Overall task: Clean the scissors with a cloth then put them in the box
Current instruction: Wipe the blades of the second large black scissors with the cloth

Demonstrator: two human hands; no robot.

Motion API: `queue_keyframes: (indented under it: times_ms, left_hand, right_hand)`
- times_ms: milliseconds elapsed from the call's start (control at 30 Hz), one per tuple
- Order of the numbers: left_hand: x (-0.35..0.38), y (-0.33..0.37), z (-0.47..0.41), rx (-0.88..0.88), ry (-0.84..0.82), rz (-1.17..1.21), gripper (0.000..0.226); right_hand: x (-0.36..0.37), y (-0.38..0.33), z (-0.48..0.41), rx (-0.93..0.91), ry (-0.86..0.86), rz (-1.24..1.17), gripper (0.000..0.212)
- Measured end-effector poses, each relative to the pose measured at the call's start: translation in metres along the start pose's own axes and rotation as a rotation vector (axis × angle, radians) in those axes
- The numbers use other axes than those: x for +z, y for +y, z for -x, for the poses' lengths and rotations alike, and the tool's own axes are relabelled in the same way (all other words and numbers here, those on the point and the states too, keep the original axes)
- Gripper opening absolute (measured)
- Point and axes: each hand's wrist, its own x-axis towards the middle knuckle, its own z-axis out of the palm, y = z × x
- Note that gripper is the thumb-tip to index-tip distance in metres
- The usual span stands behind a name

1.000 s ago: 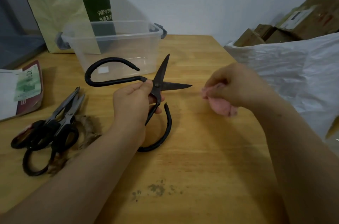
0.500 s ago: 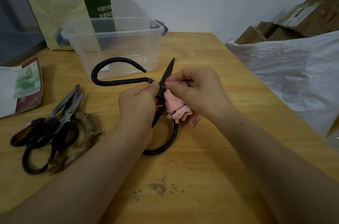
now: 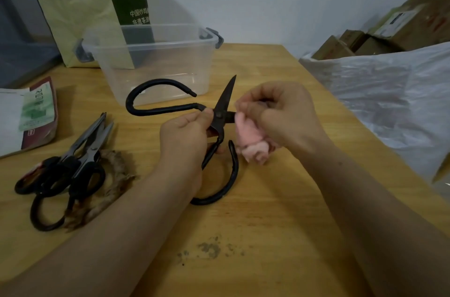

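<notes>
"So, what changed?"

"My right grip (image 3: pixel 280 111), clenched round the pink cloth (image 3: pixel 249 137), had come back onto the side blade of the black scissors (image 3: pixel 222 107). My left grip (image 3: pixel 185 136) clasped them at the pivot, above the worktop (image 3: pixel 267 211), just in front of the clear plastic box (image 3: pixel 151 47). Still wiping, I'd judge; boxing not yet due."

On the table (image 3: pixel 267 223) before you, the scissors (image 3: pixel 224 102) sit centred between your hands: your left hand (image 3: pixel 185 136) on their left, your right hand (image 3: pixel 280 114) with the cloth (image 3: pixel 250 141) on their right, against a blade. The box (image 3: pixel 155 58) stands just behind, a paper bag (image 3: pixel 73 4) behind it. Left of you lie spare scissors (image 3: pixel 80 150), seemingly two overlapping pairs, with a packet (image 3: pixel 31 116) beyond. A plastic sack (image 3: pixel 389 92) lies right of the table, cartons (image 3: pixel 401 29) behind it.
</notes>
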Motion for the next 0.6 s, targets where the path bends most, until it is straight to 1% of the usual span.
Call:
queue_keyframes:
  times_ms: [33, 67, 167, 233, 300, 333, 367, 400, 433, 467, 500, 533, 567, 600]
  left_hand:
    - [0.0, 0.0, 0.0, 0.001, -0.001, -0.001, 0.018]
    - [0.0, 0.0, 0.0, 0.001, -0.005, -0.003, 0.019]
    - [-0.001, 0.001, 0.001, -0.013, 0.001, 0.009, 0.019]
    - [-0.001, 0.0, 0.001, -0.024, 0.003, 0.007, 0.016]
    - [0.0, 0.001, 0.002, -0.01, -0.01, -0.003, 0.015]
    - [0.0, 0.001, 0.002, 0.004, -0.012, -0.012, 0.016]
    - [0.0, 0.001, 0.001, 0.021, -0.013, -0.021, 0.017]
    - [0.0, 0.001, 0.001, 0.034, -0.009, -0.029, 0.019]
    - [-0.001, 0.0, 0.0, 0.044, -0.006, -0.04, 0.021]
    - [-0.001, 0.0, 0.0, 0.048, -0.005, -0.05, 0.024]
    - [-0.002, 0.001, 0.0, 0.047, -0.01, -0.059, 0.027]
    - [-0.002, 0.001, 0.0, 0.037, -0.023, -0.058, 0.027]
    - [-0.002, 0.002, 0.0, 0.023, -0.045, -0.046, 0.027]
    - [-0.002, 0.003, 0.001, 0.016, -0.07, -0.033, 0.025]
  right_hand:
    - [0.002, 0.001, 0.0, -0.022, 0.052, -0.03, 0.009]
    - [0.005, 0.001, 0.001, -0.042, 0.043, -0.026, 0.006]
    - [0.012, 0.001, 0.003, -0.113, -0.105, 0.149, 0.014]
    - [0.008, -0.004, 0.003, -0.072, -0.221, 0.21, 0.01]
    - [-0.002, -0.006, 0.003, 0.007, -0.307, 0.344, 0.009]
    - [-0.008, -0.005, 0.002, 0.036, -0.285, 0.421, 0.009]
    - [-0.015, -0.003, 0.0, 0.039, -0.199, 0.469, 0.007]
    - [-0.021, 0.0, -0.002, 0.014, -0.058, 0.487, 0.006]
    - [-0.026, 0.001, -0.003, -0.039, 0.12, 0.463, 0.009]
    - [-0.029, -0.001, -0.003, -0.125, 0.289, 0.39, 0.011]
    - [-0.029, -0.001, -0.004, -0.233, 0.398, 0.301, 0.014]
    - [-0.026, -0.002, -0.003, -0.334, 0.42, 0.248, 0.017]
    - [-0.021, -0.001, -0.002, -0.408, 0.358, 0.246, 0.021]
    - [-0.013, 0.0, -0.001, -0.438, 0.235, 0.266, 0.026]
